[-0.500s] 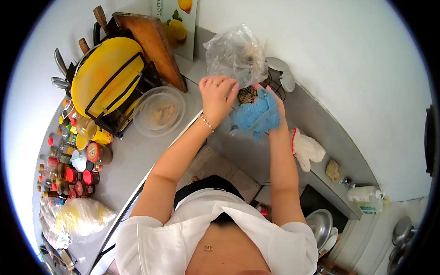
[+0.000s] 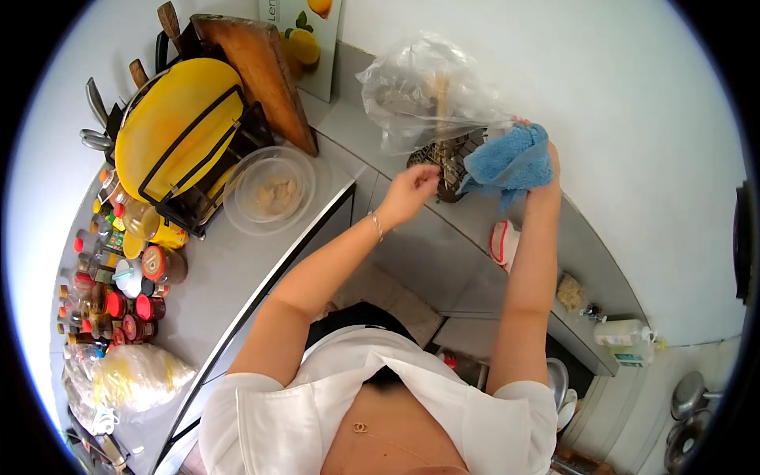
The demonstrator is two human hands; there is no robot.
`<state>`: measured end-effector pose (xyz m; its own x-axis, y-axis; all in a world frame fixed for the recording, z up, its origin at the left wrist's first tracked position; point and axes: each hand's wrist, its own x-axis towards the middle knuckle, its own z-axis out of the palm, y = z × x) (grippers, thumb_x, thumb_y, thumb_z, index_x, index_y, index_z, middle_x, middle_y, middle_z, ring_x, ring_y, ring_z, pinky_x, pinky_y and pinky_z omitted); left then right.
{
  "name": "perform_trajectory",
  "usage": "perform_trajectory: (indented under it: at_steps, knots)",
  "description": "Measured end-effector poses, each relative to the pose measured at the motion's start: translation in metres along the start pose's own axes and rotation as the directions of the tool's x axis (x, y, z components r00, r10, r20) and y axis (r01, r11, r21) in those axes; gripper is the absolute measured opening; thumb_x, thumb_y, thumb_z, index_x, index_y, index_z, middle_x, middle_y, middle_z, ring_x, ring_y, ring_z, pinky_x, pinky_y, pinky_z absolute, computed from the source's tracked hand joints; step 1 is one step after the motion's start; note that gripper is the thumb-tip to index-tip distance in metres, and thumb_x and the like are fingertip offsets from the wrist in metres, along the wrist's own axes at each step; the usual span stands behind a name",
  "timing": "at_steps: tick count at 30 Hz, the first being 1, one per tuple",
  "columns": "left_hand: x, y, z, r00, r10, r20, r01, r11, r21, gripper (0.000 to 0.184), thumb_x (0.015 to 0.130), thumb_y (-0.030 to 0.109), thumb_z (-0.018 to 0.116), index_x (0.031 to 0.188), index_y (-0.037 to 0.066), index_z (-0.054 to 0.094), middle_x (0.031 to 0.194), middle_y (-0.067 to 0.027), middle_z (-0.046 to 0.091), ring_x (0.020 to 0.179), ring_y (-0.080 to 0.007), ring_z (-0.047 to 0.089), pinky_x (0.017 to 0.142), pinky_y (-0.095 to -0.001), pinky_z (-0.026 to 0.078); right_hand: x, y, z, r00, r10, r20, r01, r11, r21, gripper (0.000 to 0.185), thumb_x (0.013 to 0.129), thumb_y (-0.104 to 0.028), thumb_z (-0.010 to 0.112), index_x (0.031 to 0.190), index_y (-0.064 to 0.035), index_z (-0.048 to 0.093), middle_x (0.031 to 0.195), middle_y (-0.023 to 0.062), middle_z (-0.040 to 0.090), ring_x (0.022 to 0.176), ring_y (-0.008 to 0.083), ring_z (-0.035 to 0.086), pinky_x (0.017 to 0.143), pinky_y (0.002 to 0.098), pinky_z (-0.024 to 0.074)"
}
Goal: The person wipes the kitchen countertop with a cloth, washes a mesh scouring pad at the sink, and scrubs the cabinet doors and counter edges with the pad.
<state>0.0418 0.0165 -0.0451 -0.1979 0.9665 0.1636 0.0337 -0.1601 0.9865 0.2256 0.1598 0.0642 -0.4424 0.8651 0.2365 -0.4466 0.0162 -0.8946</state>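
A blue cloth [image 2: 507,162] hangs from my right hand [image 2: 546,170], which also seems to pinch the edge of a clear plastic bag [image 2: 412,87] at the corner ledge. The bag is lifted and spread above a dark wire rack [image 2: 451,162] with sticks or utensils in it. Beside the rack's lower left side is my left hand [image 2: 416,190], fingers curled together at its edge. Whether those fingers hold something is too small to tell.
On the left counter stand a clear plastic bowl [image 2: 269,190], a yellow board [image 2: 178,131] in a black rack, a wooden board [image 2: 265,79] and several jars and bottles. A white glove [image 2: 504,244] and a scrubber [image 2: 569,293] lie along the right ledge.
My right hand has moved right and slightly up with the cloth, drawing the bag's edge along. My left hand has come down and right, beside the rack, more of which now shows.
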Motion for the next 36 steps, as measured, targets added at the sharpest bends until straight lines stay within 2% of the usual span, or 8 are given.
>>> perform_trajectory:
  at_steps: [2, 6, 9, 15, 25, 28, 31, 36]
  knots:
    - [0.025, 0.008, 0.002, 0.989, -0.147, 0.001, 0.133, 0.893, -0.43, 0.035, 0.086, 0.012, 0.05, 0.119, 0.0, 0.044, 0.1, -0.0089, 0.057, 0.086, -0.014, 0.056, 0.076, -0.0265, 0.046, -0.006, -0.007, -0.006, 0.997, 0.031, -0.077, -0.028, 0.999, 0.038, 0.027, 0.086, -0.009, 0.047, 0.106, 0.0069, 0.054, 0.096, 0.0126, 0.059, 0.085, 0.0212, 0.058, 0.073, 0.0315, 0.0494]
    - [0.048, 0.028, 0.011, 0.972, -0.196, 0.131, 0.227, 0.625, -0.747, 0.045, 0.087, 0.014, 0.051, 0.127, 0.002, 0.033, 0.112, -0.011, 0.051, 0.094, -0.0192, 0.054, 0.082, -0.0308, 0.046, -0.011, -0.011, -0.029, 0.979, 0.205, 0.018, -0.202, 0.94, 0.274, 0.022, 0.086, -0.013, 0.05, 0.1, 0.0021, 0.057, 0.092, 0.0087, 0.06, 0.083, 0.0197, 0.058, 0.072, 0.0305, 0.0487]
    - [0.052, 0.038, 0.034, 0.965, -0.197, 0.175, 0.26, 0.594, -0.762, 0.047, 0.086, 0.016, 0.054, 0.127, 0.005, 0.032, 0.112, -0.0103, 0.051, 0.097, -0.0212, 0.053, 0.081, -0.0316, 0.046, -0.011, -0.008, -0.03, 0.911, 0.309, -0.272, -0.287, 0.951, 0.119, 0.018, 0.086, -0.015, 0.05, 0.097, -0.0016, 0.057, 0.091, 0.0066, 0.06, 0.082, 0.0182, 0.058, 0.074, 0.0304, 0.0484]
    - [0.062, 0.035, 0.06, 0.939, -0.279, 0.201, 0.296, 0.357, -0.886, 0.018, 0.085, 0.019, 0.056, 0.1, 0.01, 0.051, 0.1, -0.0043, 0.055, 0.087, -0.0168, 0.054, 0.069, -0.0274, 0.045, -0.02, 0.011, -0.052, 0.922, 0.327, -0.209, -0.28, 0.934, 0.223, 0.02, 0.088, -0.017, 0.049, 0.1, -0.0018, 0.056, 0.092, 0.0065, 0.06, 0.084, 0.0191, 0.058, 0.077, 0.0327, 0.0481]
    - [0.03, 0.038, 0.048, 0.922, -0.378, 0.084, 0.352, 0.728, -0.589, 0.025, 0.081, 0.012, 0.058, 0.105, 0.004, 0.053, 0.094, -0.0044, 0.061, 0.071, -0.011, 0.057, 0.051, -0.0203, 0.04, -0.031, 0.048, -0.081, 0.877, 0.395, -0.274, -0.269, 0.876, 0.4, 0.024, 0.086, -0.02, 0.053, 0.099, -0.0011, 0.057, 0.092, 0.0104, 0.061, 0.086, 0.0243, 0.058, 0.077, 0.0365, 0.0477]
    - [0.028, -0.011, 0.005, 0.868, -0.406, -0.286, 0.195, 0.809, -0.555, 0.023, 0.078, 0.006, 0.056, 0.1, 0.003, 0.053, 0.089, -0.0069, 0.061, 0.062, -0.011, 0.055, 0.049, -0.022, 0.04, -0.03, 0.036, -0.074, 0.849, 0.473, -0.234, -0.35, 0.837, 0.42, 0.022, 0.084, -0.02, 0.055, 0.096, -0.0018, 0.058, 0.089, 0.0087, 0.062, 0.082, 0.0227, 0.059, 0.074, 0.0344, 0.0485]
    - [0.07, -0.034, -0.052, 0.784, -0.268, -0.56, 0.031, 0.918, -0.396, 0.021, 0.082, 0.015, 0.052, 0.1, 0.004, 0.053, 0.092, -0.0066, 0.059, 0.075, -0.0129, 0.053, 0.063, -0.0263, 0.042, -0.023, 0.046, -0.081, 0.838, 0.531, -0.128, -0.444, 0.799, 0.406, 0.021, 0.082, -0.02, 0.057, 0.094, -0.0027, 0.058, 0.086, 0.007, 0.062, 0.078, 0.0206, 0.06, 0.072, 0.0327, 0.0486]
    - [0.13, -0.038, -0.084, 0.958, -0.239, -0.158, 0.109, 0.814, -0.571, 0.037, 0.087, 0.032, 0.045, 0.114, 0.007, 0.049, 0.114, -0.0084, 0.052, 0.102, -0.0234, 0.05, 0.088, -0.0411, 0.039, -0.016, 0.052, -0.073, 0.87, 0.481, -0.111, -0.442, 0.859, 0.26, 0.014, 0.082, -0.017, 0.057, 0.088, -0.0045, 0.057, 0.079, 0.0046, 0.06, 0.071, 0.0163, 0.058, 0.066, 0.0301, 0.0479]
